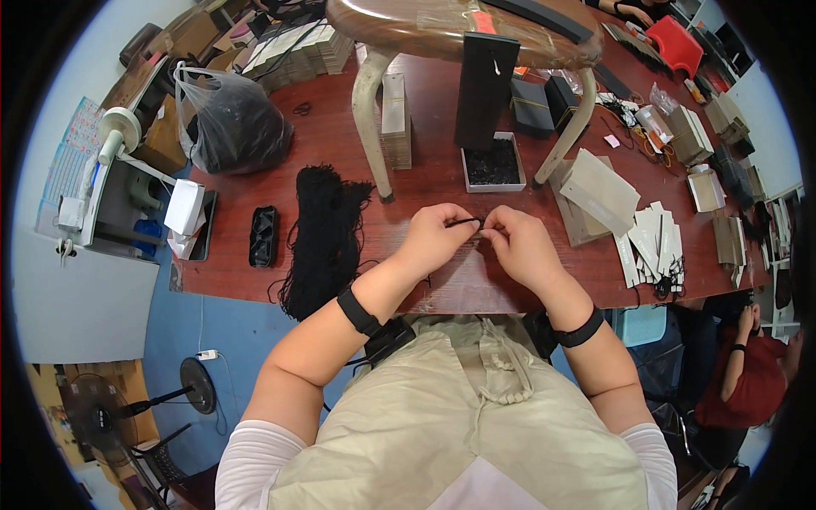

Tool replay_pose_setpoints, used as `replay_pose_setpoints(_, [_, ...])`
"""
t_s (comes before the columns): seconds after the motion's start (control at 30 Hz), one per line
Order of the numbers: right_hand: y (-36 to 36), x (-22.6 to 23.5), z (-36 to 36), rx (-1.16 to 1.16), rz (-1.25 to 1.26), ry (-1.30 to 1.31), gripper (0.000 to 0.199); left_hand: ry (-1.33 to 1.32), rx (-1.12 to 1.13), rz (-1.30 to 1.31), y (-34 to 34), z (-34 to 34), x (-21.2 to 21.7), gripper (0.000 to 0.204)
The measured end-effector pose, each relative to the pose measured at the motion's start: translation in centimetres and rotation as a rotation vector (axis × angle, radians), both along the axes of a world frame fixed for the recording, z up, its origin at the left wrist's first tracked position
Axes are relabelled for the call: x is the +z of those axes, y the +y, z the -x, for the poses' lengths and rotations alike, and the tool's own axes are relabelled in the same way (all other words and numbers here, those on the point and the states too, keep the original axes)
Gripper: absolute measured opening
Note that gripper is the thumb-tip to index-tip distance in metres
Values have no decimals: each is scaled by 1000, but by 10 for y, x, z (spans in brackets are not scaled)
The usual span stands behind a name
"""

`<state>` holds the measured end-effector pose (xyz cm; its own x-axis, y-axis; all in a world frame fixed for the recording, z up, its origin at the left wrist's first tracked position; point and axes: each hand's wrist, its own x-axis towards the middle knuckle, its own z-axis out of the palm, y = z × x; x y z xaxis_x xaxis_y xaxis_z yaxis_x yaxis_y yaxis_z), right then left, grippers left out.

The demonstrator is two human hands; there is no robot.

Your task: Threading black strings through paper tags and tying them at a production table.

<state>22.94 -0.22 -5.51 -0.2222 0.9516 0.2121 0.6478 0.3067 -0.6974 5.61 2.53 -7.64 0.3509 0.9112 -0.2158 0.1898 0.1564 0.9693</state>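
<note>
Above the near part of the table, my two hands are close together. My left hand (pixel 435 238) is closed in a pinch, and a short dark length of black cord (pixel 463 222) sticks out from its fingertips. The fingertips of my right hand (pixel 520 242) are pinched at the other end of this cord; the exact spot they grip is too small to see. Left of my hands lies a big bundle of loose black cords (pixel 323 234). Just beyond them stands a small white box (pixel 495 188) filled with tiny black pieces.
A wooden-topped stool (pixel 374 25) with pale legs stands on the table, a black panel (pixel 486 93) hanging from it. White tags (pixel 653 242) and grey cards (pixel 599 191) lie right. A black tray (pixel 263 236) and a plastic bag (pixel 229 119) are left. Another person (pixel 748 374) sits at right.
</note>
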Motion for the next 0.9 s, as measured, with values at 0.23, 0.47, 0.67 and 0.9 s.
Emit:
replay_pose_setpoints(0.23, [-1,-4,1,-85,-31,130,8,-87,168,60,3,6,-1,12])
replay_pose_setpoints(0.47, [1,-15,9,-58,415,469,13,-330,256,492,6,13,-1,7])
replay_pose_setpoints(0.67, [5,-14,9,-66,613,688,12,-331,257,495,2,10,2,8])
replay_pose_setpoints(0.9, [7,-16,2,-30,645,789,13,-436,126,568,-2,12,6,10])
